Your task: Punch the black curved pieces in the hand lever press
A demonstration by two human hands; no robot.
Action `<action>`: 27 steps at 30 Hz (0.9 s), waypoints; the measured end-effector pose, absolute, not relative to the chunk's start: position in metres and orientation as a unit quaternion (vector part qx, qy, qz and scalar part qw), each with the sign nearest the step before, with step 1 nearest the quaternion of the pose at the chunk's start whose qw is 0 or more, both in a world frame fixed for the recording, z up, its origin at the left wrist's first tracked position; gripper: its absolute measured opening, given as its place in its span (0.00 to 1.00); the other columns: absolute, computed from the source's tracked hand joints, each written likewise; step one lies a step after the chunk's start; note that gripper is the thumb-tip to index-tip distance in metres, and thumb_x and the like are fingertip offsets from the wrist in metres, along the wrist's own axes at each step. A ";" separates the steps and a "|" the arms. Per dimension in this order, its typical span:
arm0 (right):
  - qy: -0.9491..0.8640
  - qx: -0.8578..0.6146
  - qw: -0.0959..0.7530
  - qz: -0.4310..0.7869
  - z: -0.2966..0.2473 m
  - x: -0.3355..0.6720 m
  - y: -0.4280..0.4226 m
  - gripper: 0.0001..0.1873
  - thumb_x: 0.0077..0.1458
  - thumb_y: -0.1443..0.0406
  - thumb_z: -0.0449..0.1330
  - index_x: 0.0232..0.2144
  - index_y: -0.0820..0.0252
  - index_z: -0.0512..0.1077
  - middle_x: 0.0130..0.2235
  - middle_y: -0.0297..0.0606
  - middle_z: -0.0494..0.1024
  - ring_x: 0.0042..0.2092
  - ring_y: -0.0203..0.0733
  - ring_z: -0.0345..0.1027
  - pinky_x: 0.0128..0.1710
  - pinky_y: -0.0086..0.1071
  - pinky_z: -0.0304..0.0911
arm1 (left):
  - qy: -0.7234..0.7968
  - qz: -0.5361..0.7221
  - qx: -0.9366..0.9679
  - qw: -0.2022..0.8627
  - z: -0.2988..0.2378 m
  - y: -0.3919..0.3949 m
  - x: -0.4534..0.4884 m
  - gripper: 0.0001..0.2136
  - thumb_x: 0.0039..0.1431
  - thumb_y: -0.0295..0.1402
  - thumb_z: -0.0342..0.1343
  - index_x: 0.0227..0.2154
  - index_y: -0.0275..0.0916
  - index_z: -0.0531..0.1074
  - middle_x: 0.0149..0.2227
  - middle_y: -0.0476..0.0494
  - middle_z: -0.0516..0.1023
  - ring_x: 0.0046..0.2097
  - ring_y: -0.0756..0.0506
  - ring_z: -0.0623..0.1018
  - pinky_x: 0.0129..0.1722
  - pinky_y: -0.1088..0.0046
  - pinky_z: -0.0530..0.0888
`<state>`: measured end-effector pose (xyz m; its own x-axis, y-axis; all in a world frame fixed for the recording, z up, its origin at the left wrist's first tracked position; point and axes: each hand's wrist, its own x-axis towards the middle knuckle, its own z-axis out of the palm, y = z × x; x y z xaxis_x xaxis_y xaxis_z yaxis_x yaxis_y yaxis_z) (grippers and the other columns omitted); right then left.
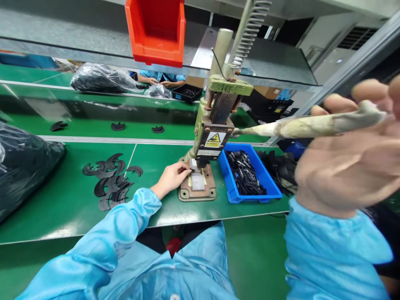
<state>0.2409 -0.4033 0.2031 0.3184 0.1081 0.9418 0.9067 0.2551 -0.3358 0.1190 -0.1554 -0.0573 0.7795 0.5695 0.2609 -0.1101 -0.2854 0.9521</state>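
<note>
My left hand (175,177) is at the base of a green hand press (215,125), its thumb and finger closed on a small black part (191,170) that is mostly hidden. Just below the press head, a pale block (198,182) sits on the brown base plate (203,195). At the right, my raised right hand (346,162) has its palm showing and its fingers loosely curled about the worn press lever (300,126). The lever sticks out sideways from the press.
Curved black pieces (112,183) lie in a pile on the green bench to the left. Beside the press is a blue bin (231,196) of small black parts. A dark plastic-wrapped bag (25,166) stands far left. An orange bin (156,54) hangs overhead. A co-worker's hands (159,81) show opposite.
</note>
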 end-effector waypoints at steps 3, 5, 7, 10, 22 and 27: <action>-0.499 -0.516 0.646 -0.261 0.220 0.223 -0.391 0.36 0.72 0.39 0.46 0.50 0.62 0.75 0.40 0.39 0.74 0.42 0.41 0.78 0.53 0.51 0.77 | 0.114 0.290 0.811 0.496 -0.056 -0.160 0.128 0.03 0.62 0.34 0.69 0.37 0.43 0.85 0.41 0.42 0.87 0.44 0.39 0.82 0.50 0.62 0.74; -0.506 -0.482 0.672 -0.246 0.218 0.222 -0.388 0.30 0.69 0.39 0.54 0.39 0.60 0.75 0.32 0.32 0.68 0.34 0.36 0.73 0.44 0.43 0.77 | 0.084 0.286 0.840 0.454 -0.054 -0.160 0.130 0.03 0.65 0.33 0.66 0.38 0.44 0.85 0.42 0.41 0.87 0.47 0.38 0.82 0.52 0.61 0.74; -0.536 -0.454 0.679 -0.213 0.213 0.229 -0.389 0.25 0.64 0.42 0.64 0.34 0.58 0.74 0.29 0.30 0.68 0.31 0.35 0.70 0.37 0.39 0.74 | 0.058 0.284 0.863 0.414 -0.053 -0.160 0.130 0.05 0.68 0.33 0.63 0.39 0.43 0.85 0.43 0.41 0.86 0.48 0.38 0.82 0.53 0.60 0.74; -0.590 -0.415 0.668 -0.184 0.205 0.245 -0.394 0.23 0.62 0.44 0.68 0.34 0.58 0.77 0.27 0.32 0.74 0.29 0.39 0.72 0.30 0.39 0.71 | 0.034 0.285 0.884 0.368 -0.052 -0.157 0.130 0.06 0.70 0.33 0.61 0.39 0.42 0.84 0.43 0.41 0.86 0.48 0.40 0.82 0.54 0.60 0.76; -0.548 -0.453 0.634 -0.304 0.087 0.219 -0.422 0.14 0.55 0.62 0.64 0.19 0.54 0.68 0.21 0.31 0.71 0.26 0.47 0.70 0.38 0.61 0.71 | 0.020 0.291 0.888 0.354 -0.051 -0.160 0.126 0.09 0.72 0.33 0.58 0.44 0.40 0.83 0.47 0.40 0.87 0.52 0.40 0.84 0.57 0.60 0.79; -0.521 -0.447 0.647 -0.332 0.046 0.228 -0.426 0.16 0.51 0.61 0.65 0.16 0.53 0.66 0.21 0.33 0.72 0.27 0.51 0.72 0.41 0.66 0.71 | 0.005 0.256 0.913 0.319 -0.045 -0.146 0.110 0.12 0.72 0.35 0.58 0.53 0.39 0.80 0.53 0.38 0.86 0.57 0.40 0.83 0.61 0.59 0.78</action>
<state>0.2282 -0.4265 0.0458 0.2375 0.0357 0.9707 0.8948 0.3809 -0.2329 0.1103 -0.1457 -0.0445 0.8692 0.1717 0.4637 -0.1544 -0.7965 0.5845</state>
